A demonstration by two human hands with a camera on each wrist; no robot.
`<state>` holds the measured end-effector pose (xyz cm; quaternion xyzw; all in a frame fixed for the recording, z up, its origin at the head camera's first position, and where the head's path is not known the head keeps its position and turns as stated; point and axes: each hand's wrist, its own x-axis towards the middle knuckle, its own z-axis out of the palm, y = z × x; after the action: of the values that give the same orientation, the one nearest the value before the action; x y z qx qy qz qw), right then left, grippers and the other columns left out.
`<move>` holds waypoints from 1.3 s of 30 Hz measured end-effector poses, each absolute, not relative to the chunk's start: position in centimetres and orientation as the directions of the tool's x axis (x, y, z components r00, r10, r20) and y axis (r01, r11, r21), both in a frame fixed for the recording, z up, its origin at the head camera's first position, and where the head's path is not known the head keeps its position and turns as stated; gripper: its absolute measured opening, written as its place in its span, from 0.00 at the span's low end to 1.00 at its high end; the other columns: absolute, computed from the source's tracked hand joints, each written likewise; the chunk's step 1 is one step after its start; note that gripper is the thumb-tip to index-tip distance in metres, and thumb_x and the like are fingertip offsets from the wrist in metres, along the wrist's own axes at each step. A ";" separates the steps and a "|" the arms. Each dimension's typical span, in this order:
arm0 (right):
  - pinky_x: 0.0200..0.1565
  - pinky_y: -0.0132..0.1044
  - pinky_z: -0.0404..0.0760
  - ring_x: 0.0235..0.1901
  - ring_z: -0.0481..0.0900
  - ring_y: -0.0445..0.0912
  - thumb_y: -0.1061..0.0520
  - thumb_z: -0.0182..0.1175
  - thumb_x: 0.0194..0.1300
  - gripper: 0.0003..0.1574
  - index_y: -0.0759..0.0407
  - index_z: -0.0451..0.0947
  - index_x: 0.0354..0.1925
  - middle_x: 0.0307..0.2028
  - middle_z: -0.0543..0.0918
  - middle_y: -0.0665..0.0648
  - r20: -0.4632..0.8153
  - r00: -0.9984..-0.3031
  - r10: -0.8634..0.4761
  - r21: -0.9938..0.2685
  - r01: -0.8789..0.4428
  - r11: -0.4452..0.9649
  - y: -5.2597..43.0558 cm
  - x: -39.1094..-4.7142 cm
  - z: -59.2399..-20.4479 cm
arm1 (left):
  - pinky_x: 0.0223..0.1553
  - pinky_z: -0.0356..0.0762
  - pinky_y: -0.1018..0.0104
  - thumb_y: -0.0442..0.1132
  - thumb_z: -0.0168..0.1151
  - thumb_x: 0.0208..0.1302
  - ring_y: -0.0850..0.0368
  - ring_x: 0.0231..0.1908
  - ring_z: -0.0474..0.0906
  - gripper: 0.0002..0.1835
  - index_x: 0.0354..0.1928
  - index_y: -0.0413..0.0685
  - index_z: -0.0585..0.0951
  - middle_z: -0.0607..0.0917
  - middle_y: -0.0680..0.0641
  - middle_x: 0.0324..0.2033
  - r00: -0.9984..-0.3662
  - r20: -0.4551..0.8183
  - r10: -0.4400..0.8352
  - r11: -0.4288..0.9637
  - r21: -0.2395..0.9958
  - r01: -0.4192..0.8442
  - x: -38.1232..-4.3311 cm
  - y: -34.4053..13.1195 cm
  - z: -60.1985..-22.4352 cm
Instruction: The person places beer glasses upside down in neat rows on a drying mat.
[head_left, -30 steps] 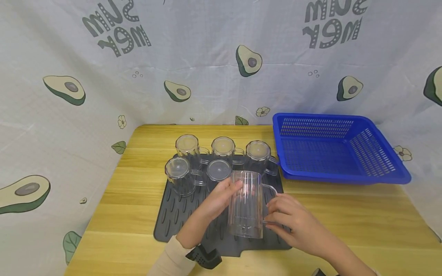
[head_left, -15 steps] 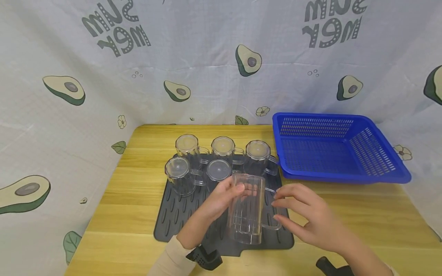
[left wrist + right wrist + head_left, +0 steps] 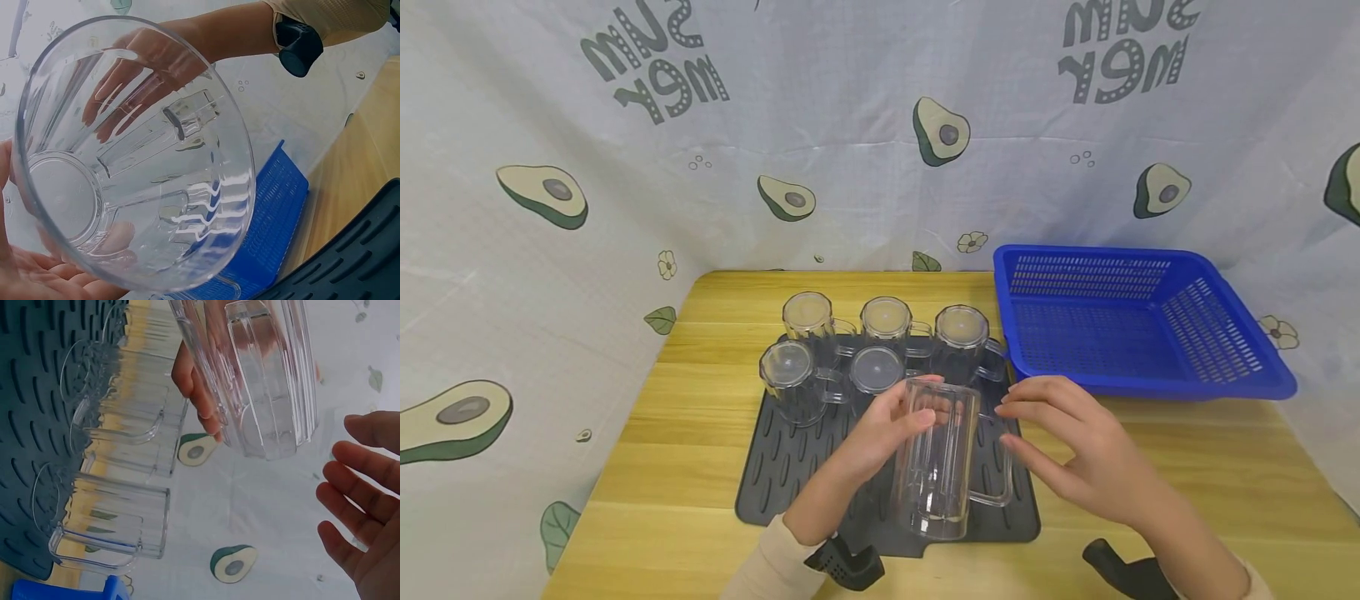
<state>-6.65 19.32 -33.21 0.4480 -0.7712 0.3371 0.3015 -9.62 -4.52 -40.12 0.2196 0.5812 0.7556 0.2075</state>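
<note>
My left hand (image 3: 880, 437) grips a clear mug (image 3: 934, 475) near its base, thumb along the side and fingers behind it. The mug hangs tilted over a dark grey drying mat (image 3: 782, 467), its handle on the right. Its wide mouth faces the left wrist camera, with nothing seen inside. My right hand (image 3: 1086, 442) is just right of the handle, fingers spread and loosely bent, holding nothing. In the right wrist view a gap shows between the right hand (image 3: 369, 494) and the mug (image 3: 262, 394). Several like mugs (image 3: 792, 387) stand upside down on the mat's back part.
A blue plastic basket (image 3: 1120, 390) stands at the back right of the wooden table (image 3: 647, 475), close to the mat's corner. A white cloth with avocado prints (image 3: 865, 217) hangs behind and at the sides. Both wrists carry black camera mounts (image 3: 846, 562).
My right hand has let go of the mug's handle and drawn off to the right. In the left hand the mug has tipped, its mouth end and handle lower. The other mugs have not moved.
</note>
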 end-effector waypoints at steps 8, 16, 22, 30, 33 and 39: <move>0.57 0.24 0.68 0.44 0.76 0.46 0.42 0.52 0.73 0.27 0.64 0.83 0.40 0.39 0.82 0.57 0.747 -0.473 -0.466 -0.293 -0.865 0.409 19.3 -6.8 -33.9 | 0.50 0.79 0.58 0.61 0.66 0.58 0.56 0.51 0.78 0.49 0.70 0.34 0.61 0.78 0.39 0.55 -0.802 0.162 0.575 -0.283 0.959 -0.009 -9.4 -4.7 -39.8; 0.58 0.25 0.67 0.48 0.76 0.44 0.43 0.54 0.73 0.24 0.62 0.81 0.47 0.43 0.82 0.54 0.640 -0.583 -0.500 -0.417 -0.810 0.411 19.9 -6.7 -34.6 | 0.47 0.81 0.59 0.62 0.68 0.57 0.60 0.52 0.77 0.51 0.69 0.33 0.60 0.76 0.43 0.56 -0.776 0.285 0.563 -0.321 0.940 0.112 -9.3 -4.6 -39.7; 0.56 0.26 0.69 0.48 0.77 0.44 0.56 0.62 0.68 0.15 0.60 0.80 0.50 0.45 0.83 0.52 0.571 -0.642 -0.511 -0.476 -0.766 0.431 20.0 -6.6 -35.1 | 0.51 0.79 0.54 0.61 0.67 0.58 0.55 0.52 0.75 0.49 0.69 0.33 0.60 0.73 0.34 0.55 -0.732 0.405 0.548 -0.333 0.908 0.254 -9.1 -4.4 -39.5; 0.55 0.27 0.70 0.48 0.78 0.44 0.61 0.59 0.68 0.14 0.62 0.79 0.51 0.44 0.84 0.51 0.562 -0.659 -0.499 -0.473 -0.751 0.460 20.0 -6.2 -35.6 | 0.56 0.75 0.53 0.58 0.68 0.59 0.50 0.55 0.75 0.49 0.70 0.34 0.59 0.72 0.29 0.56 -0.683 0.485 0.547 -0.317 0.875 0.367 -8.9 -4.4 -39.2; 0.54 0.26 0.71 0.46 0.79 0.45 0.61 0.59 0.69 0.14 0.64 0.80 0.51 0.43 0.84 0.51 0.589 -0.645 -0.488 -0.470 -0.764 0.442 19.8 -6.2 -36.0 | 0.58 0.73 0.53 0.57 0.68 0.58 0.50 0.56 0.74 0.49 0.70 0.33 0.58 0.72 0.28 0.56 -0.668 0.505 0.547 -0.324 0.863 0.387 -9.0 -4.4 -39.3; 0.49 0.26 0.74 0.42 0.79 0.42 0.56 0.56 0.72 0.13 0.62 0.81 0.48 0.39 0.84 0.48 0.610 -0.633 -0.477 -0.484 -0.774 0.409 19.7 -6.3 -36.5 | 0.61 0.70 0.52 0.56 0.69 0.58 0.48 0.57 0.73 0.50 0.70 0.32 0.58 0.71 0.27 0.56 -0.653 0.524 0.547 -0.329 0.852 0.408 -9.3 -4.4 -39.7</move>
<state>-6.28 19.70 -36.51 0.3827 -0.8171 0.3859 0.1923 -9.30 -4.42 -39.65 0.4137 0.5771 0.7024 0.0496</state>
